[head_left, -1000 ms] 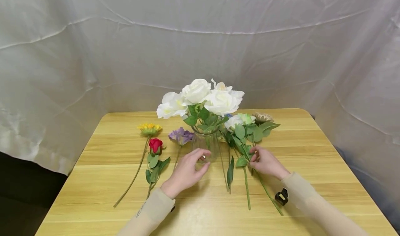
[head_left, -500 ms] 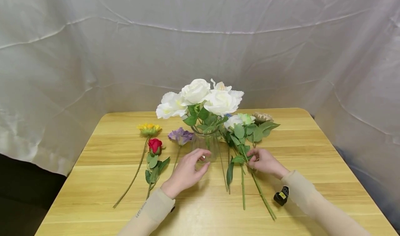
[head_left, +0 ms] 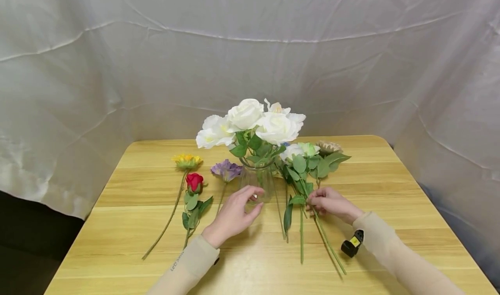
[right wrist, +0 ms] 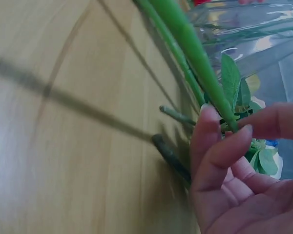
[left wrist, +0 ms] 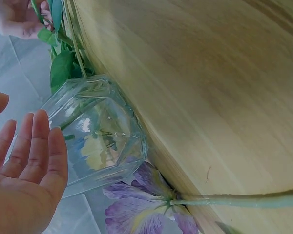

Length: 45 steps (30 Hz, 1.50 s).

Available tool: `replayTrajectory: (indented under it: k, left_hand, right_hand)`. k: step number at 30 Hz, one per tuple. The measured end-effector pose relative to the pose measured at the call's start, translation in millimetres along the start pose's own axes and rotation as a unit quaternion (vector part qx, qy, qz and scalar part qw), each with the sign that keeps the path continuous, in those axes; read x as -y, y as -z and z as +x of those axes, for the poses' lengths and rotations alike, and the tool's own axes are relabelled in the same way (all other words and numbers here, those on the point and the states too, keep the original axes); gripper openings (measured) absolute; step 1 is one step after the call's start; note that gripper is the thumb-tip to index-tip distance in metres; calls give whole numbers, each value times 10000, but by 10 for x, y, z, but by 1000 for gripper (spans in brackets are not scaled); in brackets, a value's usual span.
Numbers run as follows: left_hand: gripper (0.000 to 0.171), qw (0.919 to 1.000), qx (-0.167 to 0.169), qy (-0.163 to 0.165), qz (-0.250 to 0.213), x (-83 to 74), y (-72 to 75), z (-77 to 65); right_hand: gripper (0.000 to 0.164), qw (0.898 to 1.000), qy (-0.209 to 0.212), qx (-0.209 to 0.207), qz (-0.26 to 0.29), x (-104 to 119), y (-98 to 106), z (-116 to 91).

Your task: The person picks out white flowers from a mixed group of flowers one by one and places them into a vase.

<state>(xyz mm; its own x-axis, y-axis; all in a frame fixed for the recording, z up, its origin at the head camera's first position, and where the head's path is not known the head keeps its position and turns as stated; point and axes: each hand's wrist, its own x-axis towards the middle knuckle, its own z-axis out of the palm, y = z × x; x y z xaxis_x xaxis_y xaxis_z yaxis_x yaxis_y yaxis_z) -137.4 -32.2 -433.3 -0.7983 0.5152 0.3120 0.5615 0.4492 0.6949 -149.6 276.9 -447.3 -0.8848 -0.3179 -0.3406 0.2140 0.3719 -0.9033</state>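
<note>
My right hand (head_left: 332, 203) pinches a green flower stem (right wrist: 195, 53) between thumb and fingertips, at the right of the table. The stem's leaves (head_left: 300, 165) point away toward a white bloom (head_left: 292, 152) and a pale green one (head_left: 308, 149); which bloom it belongs to I cannot tell. White flowers (head_left: 246, 113) stand in a clear glass vase (head_left: 269, 185) at the centre. In front of the vase is my left hand (head_left: 234, 212), holding nothing. The left wrist view shows its fingers (left wrist: 38, 146) extended beside the glass (left wrist: 122, 146).
Left of the vase lie a purple flower (head_left: 226, 170), a red rose (head_left: 194, 182) and a yellow flower (head_left: 186, 161) on the wooden table (head_left: 129, 208). A brownish flower (head_left: 329, 146) lies at the back right. Grey cloth (head_left: 250, 60) hangs behind.
My right hand has shifted slightly left and taken a stem into a pinch. The stem ends below it have swung a little left. The left hand stays where it was.
</note>
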Motion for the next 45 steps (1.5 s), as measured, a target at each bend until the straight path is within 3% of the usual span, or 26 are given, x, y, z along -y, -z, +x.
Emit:
replayTrajectory:
  k: [6, 13, 21, 26, 33, 45]
  left_hand:
    - [33, 10000, 18, 58, 52, -5, -9, 1]
    - [32, 10000, 16, 95, 25, 2, -18, 3]
    - [32, 10000, -10, 91, 1, 27, -23, 3]
    - [33, 10000, -16, 82, -11, 31, -28, -1]
    - [33, 9999, -33, 94, 47, 34, -31, -1]
    - [31, 9997, -220, 69, -48, 51, 2, -19]
  right_hand:
    - [31, 9950, -84, 478, 876, -22, 8, 19]
    - [20, 9923, -96, 239, 1208, -18, -43, 0]
    - [27, 9940, 381, -91, 1020, 12, -73, -74]
    - [31, 9944, 715, -477, 621, 38, -71, -132]
    - [21, 9894, 971, -1063, 212, 93, -99, -182]
    - [22, 9804, 1295, -1482, -5, 258, -99, -243]
